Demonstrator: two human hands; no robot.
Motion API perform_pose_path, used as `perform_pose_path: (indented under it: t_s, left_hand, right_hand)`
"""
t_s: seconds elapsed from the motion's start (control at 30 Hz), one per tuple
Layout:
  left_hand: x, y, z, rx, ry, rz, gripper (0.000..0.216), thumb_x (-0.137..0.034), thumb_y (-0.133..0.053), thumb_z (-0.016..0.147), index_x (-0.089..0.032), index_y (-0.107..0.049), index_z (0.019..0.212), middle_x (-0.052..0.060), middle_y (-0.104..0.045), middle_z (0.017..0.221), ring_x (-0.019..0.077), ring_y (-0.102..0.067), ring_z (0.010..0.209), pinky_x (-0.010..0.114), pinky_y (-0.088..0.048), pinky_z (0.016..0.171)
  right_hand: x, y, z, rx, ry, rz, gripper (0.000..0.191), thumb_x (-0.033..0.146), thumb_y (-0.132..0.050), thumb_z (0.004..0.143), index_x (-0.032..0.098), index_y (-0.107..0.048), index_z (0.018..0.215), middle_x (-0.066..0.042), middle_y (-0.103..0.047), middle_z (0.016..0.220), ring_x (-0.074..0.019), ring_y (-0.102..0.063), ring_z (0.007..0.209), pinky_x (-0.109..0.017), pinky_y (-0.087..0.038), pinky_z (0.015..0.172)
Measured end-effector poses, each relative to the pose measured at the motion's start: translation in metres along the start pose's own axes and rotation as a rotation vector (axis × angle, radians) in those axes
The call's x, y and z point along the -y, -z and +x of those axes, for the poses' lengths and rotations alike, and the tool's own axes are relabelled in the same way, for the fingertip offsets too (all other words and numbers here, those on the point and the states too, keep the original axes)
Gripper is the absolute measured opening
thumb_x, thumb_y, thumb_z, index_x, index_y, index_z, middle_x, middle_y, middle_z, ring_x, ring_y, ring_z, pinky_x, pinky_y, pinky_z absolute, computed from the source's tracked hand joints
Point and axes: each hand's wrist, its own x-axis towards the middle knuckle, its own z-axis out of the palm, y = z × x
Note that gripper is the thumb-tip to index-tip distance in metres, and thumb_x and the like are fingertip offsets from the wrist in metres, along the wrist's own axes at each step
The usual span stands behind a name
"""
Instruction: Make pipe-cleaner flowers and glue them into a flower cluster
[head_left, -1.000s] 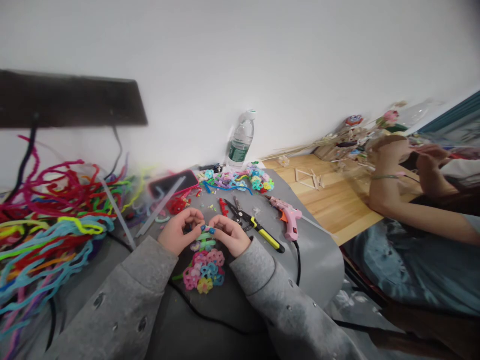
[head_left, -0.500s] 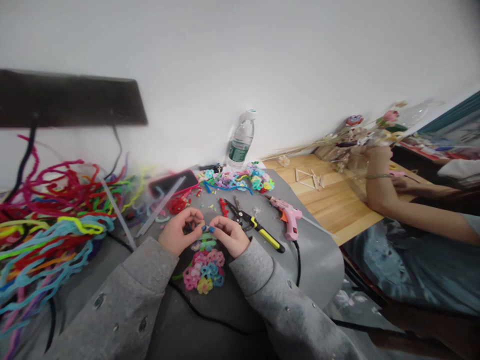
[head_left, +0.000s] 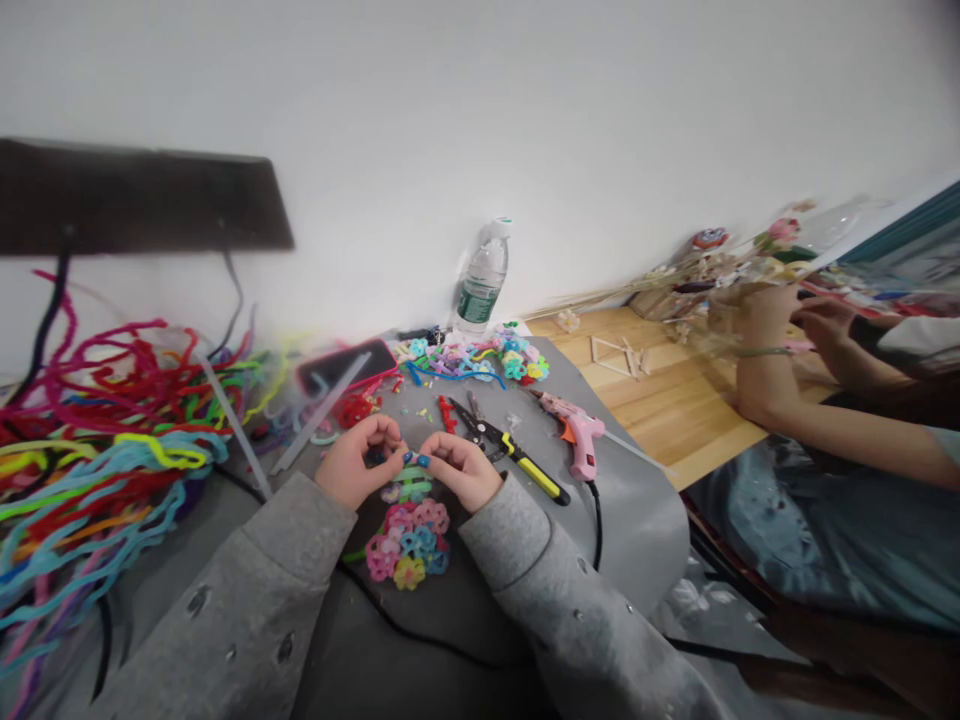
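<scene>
Capped clear bottle (head_left: 481, 280), contents unclear, hands (head_left: 364, 465) near fuzzy flowers (head_left: 412, 541)

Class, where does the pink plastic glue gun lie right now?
In the head view, right of centre, the pink plastic glue gun lies on the grey mat, just right of the black-and-yellow pliers and left of the light wooden tabletop.

No words, numbers or brand names can be read here; the green label (head_left: 475, 304) wrapped around the clear plastic bottle (head_left: 490, 263) bears pale marks, but they are too small and too blurred to make out as letters or a logo
</scene>
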Motion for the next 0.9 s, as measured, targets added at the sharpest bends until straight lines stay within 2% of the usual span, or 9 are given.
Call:
perform_pose_path:
  t_s: [0.47, 0.9]
  left_hand:
    - [-0.0061, -0.0005, 0.0004, 0.018, 0.086, -0.093, 0.022, -0.024, -0.064, 0.061, -0.018, -0.046, 0.072, -0.003, -0.053, 0.064, 0.0107, -0.05, 0.06, 0.024, -0.041, 0.06]
    - [-0.0043, -0.0007, -0.0002, 0.024, 0.067, -0.13, 0.021, -0.02, -0.065, 0.062, -0.016, -0.047, 0.072, -0.003, -0.055, 0.066, 0.01, -0.051, 0.06, 0.022, -0.041, 0.057]
  right_hand:
    - [0.0001, 0.0028, 0.0001, 0.056, 0.032, -0.008, 0.036, 0.049, -0.068, 0.066, 0.016, -0.053, 0.071, 0.003, -0.05, 0.063, -0.0091, -0.042, 0.055, -0.023, -0.032, 0.054]
    - [0.0007, 0.0041, 0.0, 0.078, 0.026, 0.014, 0.037, 0.048, -0.069, 0.065, 0.016, -0.052, 0.071, 0.003, -0.05, 0.064, -0.0087, -0.042, 0.056, -0.023, -0.033, 0.055]
